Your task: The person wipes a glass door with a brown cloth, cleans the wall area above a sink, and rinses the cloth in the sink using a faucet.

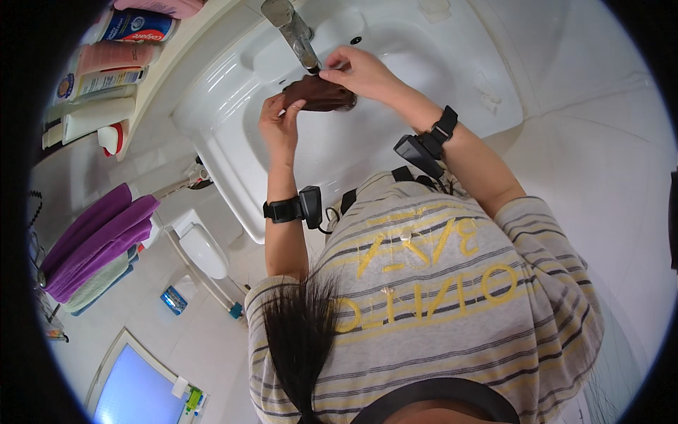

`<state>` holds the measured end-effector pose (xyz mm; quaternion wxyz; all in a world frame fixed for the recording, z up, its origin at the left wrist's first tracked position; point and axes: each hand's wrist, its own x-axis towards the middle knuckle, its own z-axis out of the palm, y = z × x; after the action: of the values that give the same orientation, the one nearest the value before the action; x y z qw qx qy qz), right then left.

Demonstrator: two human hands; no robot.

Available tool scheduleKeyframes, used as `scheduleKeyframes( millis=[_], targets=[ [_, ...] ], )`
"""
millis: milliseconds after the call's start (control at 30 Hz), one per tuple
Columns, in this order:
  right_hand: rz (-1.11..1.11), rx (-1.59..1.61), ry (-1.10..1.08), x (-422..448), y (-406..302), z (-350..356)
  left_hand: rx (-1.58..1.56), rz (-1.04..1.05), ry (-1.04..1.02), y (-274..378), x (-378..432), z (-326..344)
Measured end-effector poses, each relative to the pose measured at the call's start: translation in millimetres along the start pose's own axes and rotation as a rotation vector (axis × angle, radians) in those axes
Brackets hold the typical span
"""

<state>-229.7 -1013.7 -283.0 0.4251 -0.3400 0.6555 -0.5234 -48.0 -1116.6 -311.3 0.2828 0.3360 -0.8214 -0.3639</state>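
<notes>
A dark brown, wet-looking cloth (320,94) is held just below the spout of a metal faucet (296,40), over the white washbasin (339,143). My left hand (280,114) grips its left end, the thumb lying on top. At the cloth's upper edge is my right hand (354,69), its thumb and fingertips pinched near the spout tip; the thumb touches the cloth. Whether water is running cannot be told. Each forearm wears a black strap with a black device on it.
A shelf (175,69) at the upper left holds a Colgate tube (139,26) and several bottles and tubes. Purple towels (100,244) hang at the left, near a white toilet (204,249). The basin's rim (225,185) runs close beside my left forearm.
</notes>
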Motion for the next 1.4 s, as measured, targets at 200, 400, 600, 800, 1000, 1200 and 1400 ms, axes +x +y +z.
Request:
scheduleKeyframes(
  millis=[200, 400, 600, 800, 1000, 1200, 1400],
  targets=[
    [-0.692, -0.544, 0.389, 11.7, -75.4, 3.3, -0.442, -0.336, 0.029, 5.5, -7.6, -17.7],
    [-0.766, -0.931, 0.233, 32.9, -57.2, 17.2, -0.590, -0.451, 0.017, 40.6, -7.3, -23.6],
    [-0.620, -0.919, 0.144, 27.6, -55.8, 5.8, -0.784, -0.637, 0.029, 4.4, 2.3, -5.6],
    [-0.621, -0.462, 0.083, 21.2, -43.8, 4.6, 0.416, -0.043, -0.343, -106.4, -13.0, 61.7],
    [-0.066, -0.038, 0.230, 3.5, 40.0, -15.4, 0.756, -0.052, -0.736, -79.7, -30.1, 136.4],
    [0.696, 0.322, 0.234, -28.7, 98.5, -25.9, 0.484, -0.253, -0.817, -96.0, -42.7, 118.0],
    [0.758, 0.408, 0.214, -20.7, 122.3, -11.6, -0.368, -0.760, -0.590, -67.3, -9.7, 75.9]
  ],
)
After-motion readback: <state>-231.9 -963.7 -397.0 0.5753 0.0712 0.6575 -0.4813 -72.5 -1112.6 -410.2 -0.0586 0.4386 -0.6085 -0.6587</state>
